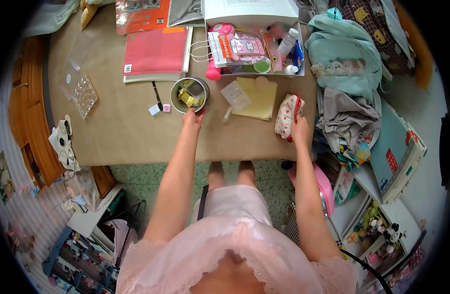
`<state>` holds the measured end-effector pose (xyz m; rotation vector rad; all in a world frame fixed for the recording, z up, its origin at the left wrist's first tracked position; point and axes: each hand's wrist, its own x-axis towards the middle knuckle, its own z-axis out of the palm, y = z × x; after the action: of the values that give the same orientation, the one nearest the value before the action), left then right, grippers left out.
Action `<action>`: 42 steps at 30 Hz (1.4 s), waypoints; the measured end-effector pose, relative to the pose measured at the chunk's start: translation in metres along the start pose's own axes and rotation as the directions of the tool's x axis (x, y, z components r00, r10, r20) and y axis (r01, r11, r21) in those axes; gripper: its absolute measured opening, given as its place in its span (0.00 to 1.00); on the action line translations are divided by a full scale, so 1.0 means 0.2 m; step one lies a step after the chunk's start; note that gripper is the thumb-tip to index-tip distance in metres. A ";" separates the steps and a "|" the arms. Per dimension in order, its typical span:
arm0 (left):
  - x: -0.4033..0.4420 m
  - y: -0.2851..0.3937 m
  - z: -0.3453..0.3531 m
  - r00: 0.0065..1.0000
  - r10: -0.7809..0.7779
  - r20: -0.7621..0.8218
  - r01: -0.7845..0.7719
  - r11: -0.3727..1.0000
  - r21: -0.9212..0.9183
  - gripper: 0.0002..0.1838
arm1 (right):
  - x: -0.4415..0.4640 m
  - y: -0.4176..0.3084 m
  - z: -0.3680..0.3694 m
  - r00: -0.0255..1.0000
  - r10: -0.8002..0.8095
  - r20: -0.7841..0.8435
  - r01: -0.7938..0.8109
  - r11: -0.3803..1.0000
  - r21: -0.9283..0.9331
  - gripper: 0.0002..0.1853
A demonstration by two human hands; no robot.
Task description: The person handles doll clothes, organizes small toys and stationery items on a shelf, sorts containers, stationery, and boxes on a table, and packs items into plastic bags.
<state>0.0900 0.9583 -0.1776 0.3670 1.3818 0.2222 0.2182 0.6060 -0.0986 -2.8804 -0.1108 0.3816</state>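
Note:
My left hand (193,118) grips the near side of a round metal tin (174,99), with the thumb by its rim. Inside the tin lie a crumpled gold wrapper (188,99) and something greyish. At the table's right side, my right hand (299,130) is closed on the right edge of a white zip pouch (285,115) with a red floral print and red trim. Left of the tin are a black pen (157,95), a small pink-and-white square (166,108) and a small pale block (154,110).
Yellow paper sheets (262,100) with a white card (236,95) lie between my hands. Behind stand an open white box (284,73) of pink toys and bottles, and red folders (154,51). A mint backpack (342,49) and grey clothing (350,117) crowd the right edge.

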 end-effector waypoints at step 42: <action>-0.34 0.05 0.79 0.390 0.438 0.810 -0.868 -0.119 0.482 0.38 | 0.91 -0.61 -0.01 0.793 -0.258 -0.552 0.413 0.894 0.175 0.30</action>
<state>0.2341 0.9230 -0.0895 2.1165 0.5426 0.1845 0.3896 0.7436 -0.1124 -2.4915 -0.4329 -0.4186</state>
